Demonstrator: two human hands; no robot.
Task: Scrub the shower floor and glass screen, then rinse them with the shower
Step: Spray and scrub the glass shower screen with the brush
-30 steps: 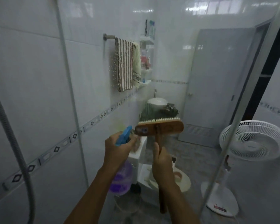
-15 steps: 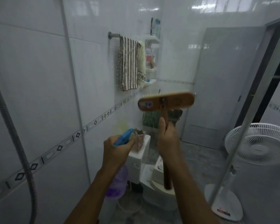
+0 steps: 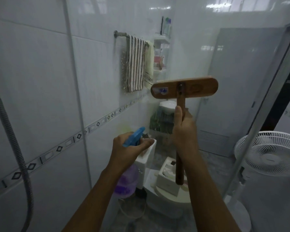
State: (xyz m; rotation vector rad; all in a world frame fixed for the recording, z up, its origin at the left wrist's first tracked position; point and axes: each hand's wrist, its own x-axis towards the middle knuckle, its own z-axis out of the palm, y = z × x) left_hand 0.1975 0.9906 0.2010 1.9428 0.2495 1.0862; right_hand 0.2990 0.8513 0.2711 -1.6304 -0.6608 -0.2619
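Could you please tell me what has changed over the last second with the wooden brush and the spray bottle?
The right hand has raised the wooden long-handled scrubbing brush up the glass shower screen, from about level with the spray bottle's blue trigger to well above it, its flat back now facing the camera. The left hand kept its hold on the purple spray bottle with the blue trigger. Nothing was let go.

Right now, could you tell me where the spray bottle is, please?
The spray bottle is low and centre-left in the head view, gripped by the left hand, beside the right hand that holds the wooden brush.
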